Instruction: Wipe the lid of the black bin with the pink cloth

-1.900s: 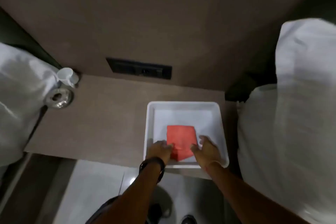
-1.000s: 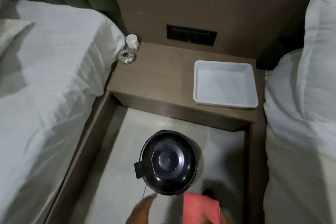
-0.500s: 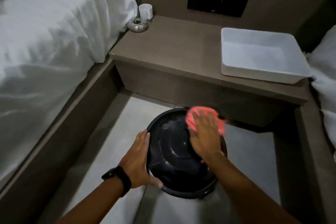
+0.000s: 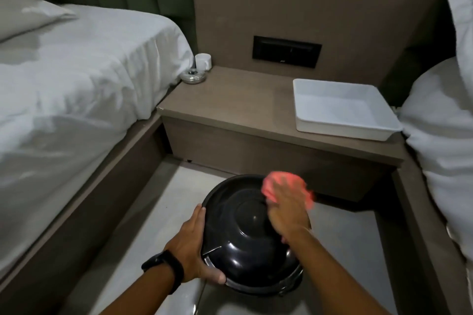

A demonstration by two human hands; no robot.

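Cloth [image 4: 275, 183] unmoved under R hand [image 4: 288, 208], lid's [image 4: 245, 243] far edge.

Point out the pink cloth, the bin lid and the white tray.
pink cloth [image 4: 275, 181], head view, bunched far edge.
bin lid [image 4: 245, 233], head view, domed top.
white tray [image 4: 340, 133], head view, front wall.

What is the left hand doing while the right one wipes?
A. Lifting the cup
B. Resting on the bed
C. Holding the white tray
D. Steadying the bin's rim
D: the left hand cups the near-left rim of the bin, while the right hand presses the cloth onto the lid's far right side. The tray sits untouched on the nightstand.
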